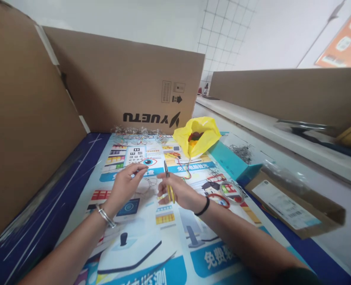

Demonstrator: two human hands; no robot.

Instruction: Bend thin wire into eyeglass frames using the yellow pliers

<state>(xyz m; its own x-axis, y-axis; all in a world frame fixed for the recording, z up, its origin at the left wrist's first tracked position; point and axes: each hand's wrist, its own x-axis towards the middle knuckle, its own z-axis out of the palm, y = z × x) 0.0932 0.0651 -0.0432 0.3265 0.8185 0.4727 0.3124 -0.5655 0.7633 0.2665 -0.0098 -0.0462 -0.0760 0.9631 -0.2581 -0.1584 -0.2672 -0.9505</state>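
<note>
My left hand (127,181), with a silver bangle at the wrist, is closed in a pinch above the printed sheet. Whatever sits between its fingertips is too small to make out. Faint thin wire (148,189) shows just below and to the right of those fingers. My right hand (179,191), wearing a black band, grips a pair of pliers (169,189) with yellow handles; their dark jaws point up and away from me. A small gap separates the two hands. Beyond them, coloured cords (188,171) trail out of a yellow plastic bag (212,134).
Cardboard panels (118,83) wall off the back and left. Tangled clear-and-silver wire pieces (139,132) lie along the back. On the right are a teal box (234,166), a bundle of fine wire (241,153), wire coils (232,192) and an open cardboard box (294,206).
</note>
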